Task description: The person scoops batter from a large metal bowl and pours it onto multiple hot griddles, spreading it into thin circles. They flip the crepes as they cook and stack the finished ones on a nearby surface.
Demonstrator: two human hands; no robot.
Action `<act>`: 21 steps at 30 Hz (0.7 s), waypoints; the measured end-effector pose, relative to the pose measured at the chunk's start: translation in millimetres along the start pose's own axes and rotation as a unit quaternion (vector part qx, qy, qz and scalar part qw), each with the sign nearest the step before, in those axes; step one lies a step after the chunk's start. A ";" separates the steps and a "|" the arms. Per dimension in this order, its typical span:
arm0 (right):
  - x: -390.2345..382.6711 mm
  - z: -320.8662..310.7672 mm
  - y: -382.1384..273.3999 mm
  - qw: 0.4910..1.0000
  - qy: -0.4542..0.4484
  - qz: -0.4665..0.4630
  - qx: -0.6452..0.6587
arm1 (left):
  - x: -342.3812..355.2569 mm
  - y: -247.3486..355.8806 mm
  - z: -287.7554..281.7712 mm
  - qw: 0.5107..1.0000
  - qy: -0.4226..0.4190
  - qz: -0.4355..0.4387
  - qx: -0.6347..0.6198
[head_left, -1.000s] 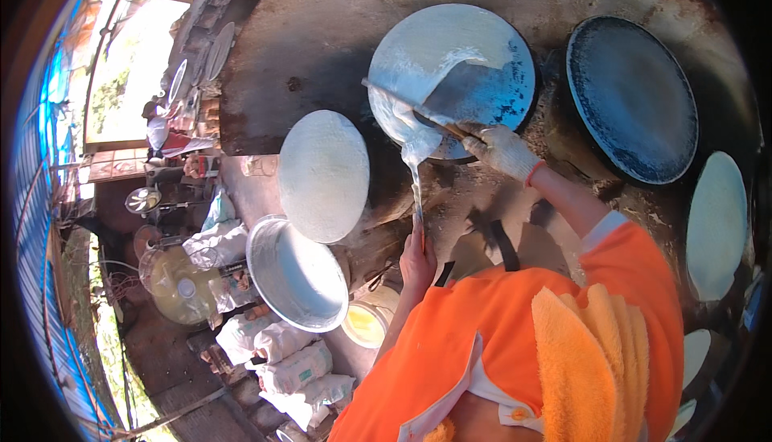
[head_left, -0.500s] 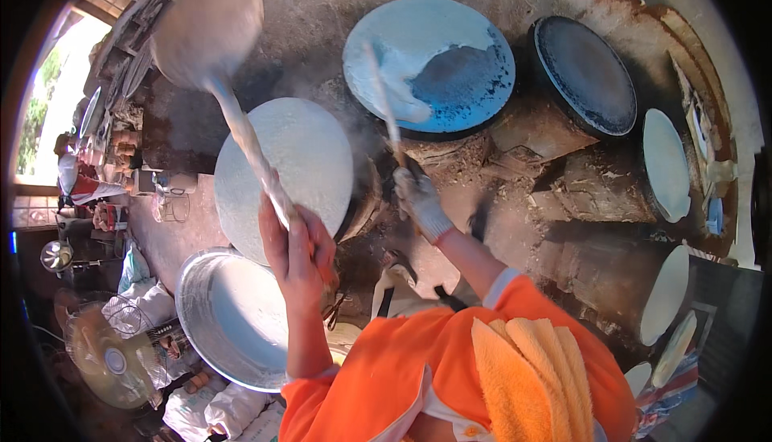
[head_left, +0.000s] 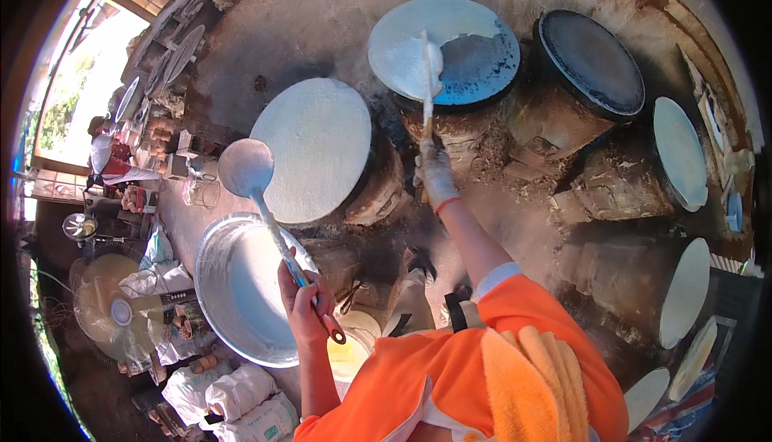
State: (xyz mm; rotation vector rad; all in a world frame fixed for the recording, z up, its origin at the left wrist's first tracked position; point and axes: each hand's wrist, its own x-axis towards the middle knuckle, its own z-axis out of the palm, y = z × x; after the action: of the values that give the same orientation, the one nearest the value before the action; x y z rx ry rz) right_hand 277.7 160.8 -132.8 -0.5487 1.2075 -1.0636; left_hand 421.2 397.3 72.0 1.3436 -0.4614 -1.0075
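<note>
My left hand (head_left: 305, 297) is closed round the handle of a large metal ladle, its round bowl (head_left: 246, 167) over the edge of a big basin (head_left: 217, 289) of white liquid. My right hand (head_left: 430, 172), in a pale knit glove, grips a long spreader (head_left: 426, 108). Its blade lies in white batter on the back middle griddle (head_left: 474, 68); the batter covers the back and left part, leaving a dark patch at the right. A fully white-coated round griddle (head_left: 301, 152) stands at the left, beside the ladle.
A dark griddle (head_left: 587, 60) stands at the back right; white-coated griddles (head_left: 679, 152) line the right side. A tub with yellow contents (head_left: 346, 357) is below the basin. A fan (head_left: 121, 309), white sacks (head_left: 237, 394) and another person (head_left: 108, 156) by the window are at the left.
The ladle has swung up from the middle griddle, then lowered toward the basin in my left hand. The spreader has turned more upright, and my view has shifted.
</note>
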 end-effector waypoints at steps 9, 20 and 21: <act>-20.8 -23.4 -64.7 0.999 -0.031 0.009 0.033 | -3.8 -3.2 2.5 0.996 -0.005 -0.089 -0.019; -29.6 -135.1 -55.0 0.988 -0.017 0.023 -0.153 | 49.3 -32.9 48.0 0.988 -0.097 -0.102 -0.063; -24.1 -145.3 -60.5 0.984 -0.002 0.012 -0.179 | 50.1 -32.5 55.0 0.988 -0.093 -0.105 -0.065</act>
State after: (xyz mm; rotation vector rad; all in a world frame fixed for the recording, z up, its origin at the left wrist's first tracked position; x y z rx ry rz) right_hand 120.6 181.6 -117.1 -0.8113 1.4084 -0.8270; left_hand 393.7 327.7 40.5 1.2035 -0.3900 -1.3228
